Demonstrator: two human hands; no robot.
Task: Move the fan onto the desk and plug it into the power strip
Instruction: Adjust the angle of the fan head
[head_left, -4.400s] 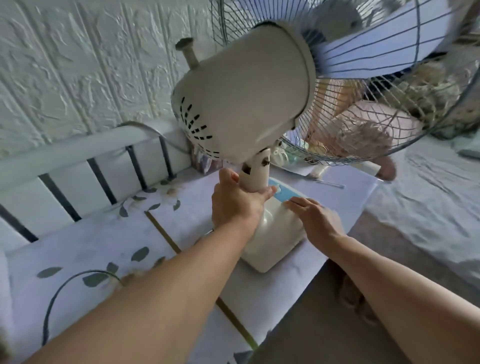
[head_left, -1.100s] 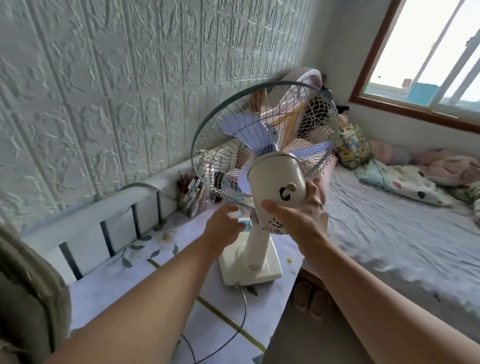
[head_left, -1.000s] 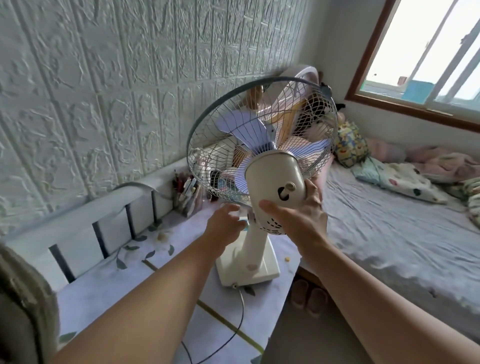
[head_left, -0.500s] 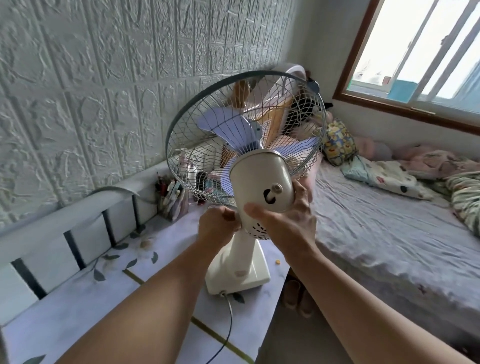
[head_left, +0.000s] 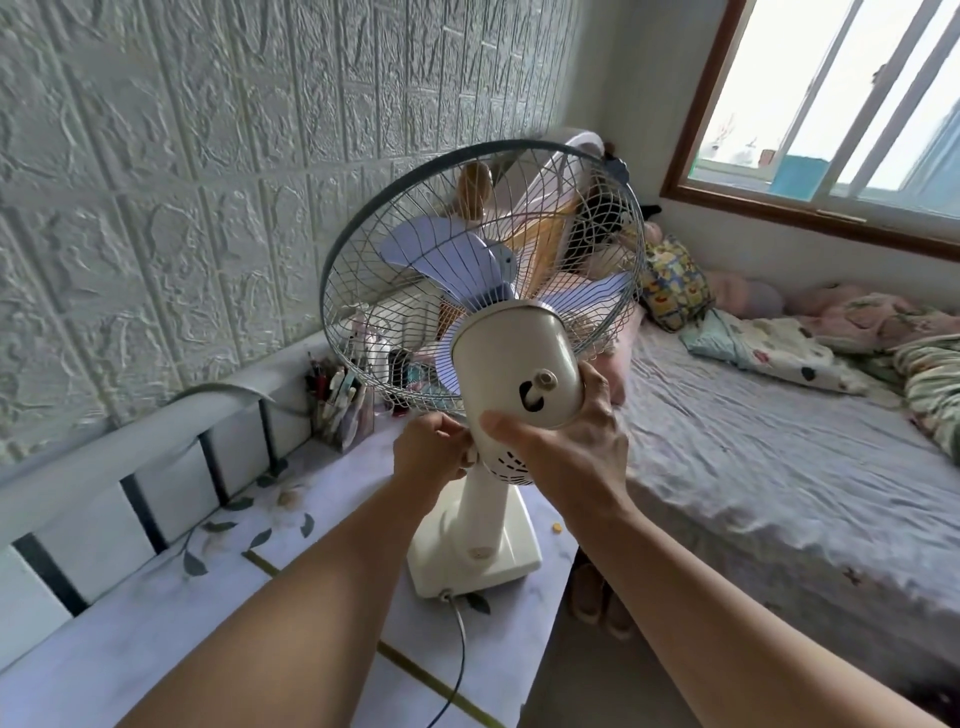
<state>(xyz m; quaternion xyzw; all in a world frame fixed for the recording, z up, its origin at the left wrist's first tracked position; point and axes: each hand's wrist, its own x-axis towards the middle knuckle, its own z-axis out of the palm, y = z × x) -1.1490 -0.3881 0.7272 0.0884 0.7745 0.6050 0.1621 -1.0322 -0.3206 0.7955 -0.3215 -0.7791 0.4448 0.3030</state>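
1 fan (head_left: 498, 364) upright on tabletop (head_left: 156, 623), near its right edge.
Right hand (head_left: 566, 447) cups motor housing; left hand (head_left: 431, 457) grips the neck. 1 cord (head_left: 457, 649) trails off base. No legible labels.

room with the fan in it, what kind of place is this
Most likely a bedroom at home: a bed with rumpled bedding and pillows lies under a window, beside a desk holding the fan and a pen holder.
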